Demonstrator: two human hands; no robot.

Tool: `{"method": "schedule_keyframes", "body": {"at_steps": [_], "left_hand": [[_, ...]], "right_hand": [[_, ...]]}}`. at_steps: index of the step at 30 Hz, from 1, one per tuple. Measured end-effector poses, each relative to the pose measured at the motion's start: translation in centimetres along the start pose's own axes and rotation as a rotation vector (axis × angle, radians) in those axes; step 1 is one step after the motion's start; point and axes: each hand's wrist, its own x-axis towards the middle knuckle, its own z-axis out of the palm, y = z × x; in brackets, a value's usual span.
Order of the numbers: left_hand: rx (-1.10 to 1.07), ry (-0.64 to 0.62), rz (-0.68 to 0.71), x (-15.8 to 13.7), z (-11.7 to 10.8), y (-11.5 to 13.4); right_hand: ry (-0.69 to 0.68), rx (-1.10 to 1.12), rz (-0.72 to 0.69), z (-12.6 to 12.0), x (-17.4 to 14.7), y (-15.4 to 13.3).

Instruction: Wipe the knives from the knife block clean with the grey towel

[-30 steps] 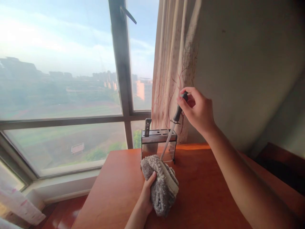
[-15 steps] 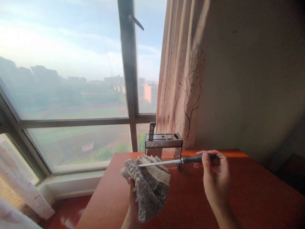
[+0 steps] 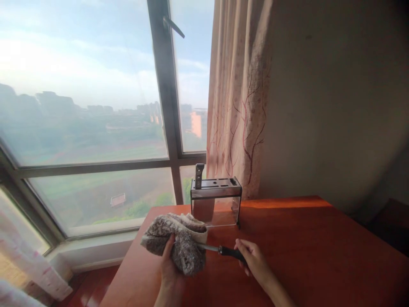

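Observation:
My left hand (image 3: 171, 264) is closed on a fuzzy grey-and-cream cloth (image 3: 188, 253), bunched above the table. In my right hand (image 3: 254, 260) is the black handle of a sharpening steel (image 3: 230, 252), pointing left. Its metal rod runs into the folds of the cloth, so the tip is hidden. Behind the cloth stands a knife block (image 3: 217, 192) with a slotted metal top and clear sides. One knife (image 3: 199, 175) sits upright in its left end, handle up; the wide blade shows below.
The reddish-brown wooden table (image 3: 297, 247) extends under both hands. A large window (image 3: 96, 128) fills the left, with a patterned curtain (image 3: 236, 98) beside it. A plain wall (image 3: 319, 106) is on the right.
The steel has moved down and left, and its rod, earlier lying bare across the cloth, is now inside the cloth. The cloth has shifted left and folded around it.

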Motion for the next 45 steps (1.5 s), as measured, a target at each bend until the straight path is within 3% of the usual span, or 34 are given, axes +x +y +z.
{"method": "schedule_keyframes", "body": {"at_steps": [4, 12, 15, 21, 31, 38, 45], "left_hand": [[-0.007, 0.081, 0.08, 0.3, 0.4, 1.6], [-0.085, 0.141, 0.199, 0.6, 1.1, 4.4], [-0.039, 0.15, 0.218, 0.6, 0.9, 4.0], [0.088, 0.031, 0.133, 0.0, 1.0, 1.7], [0.306, 0.075, -0.084, -2.0, 1.3, -3.7], [0.354, 0.068, -0.072, -1.7, 0.9, -3.7], [0.35, 0.093, -0.014, -1.4, 1.6, -2.6]], "right_hand": [[-0.202, -0.011, -0.037, 0.2, -1.1, -0.2], [-0.299, -0.07, -0.066, -0.6, -1.6, -1.3], [-0.259, -0.14, -0.093, 0.0, -1.9, -1.5], [-0.257, -0.166, -0.103, 2.0, -2.5, -1.6], [-0.052, -0.341, -0.402, 2.7, -2.5, -0.9], [0.018, -0.496, -0.58, 2.0, -2.2, -0.3], [0.034, -0.555, -0.638, 1.8, -2.4, -1.1]]}}
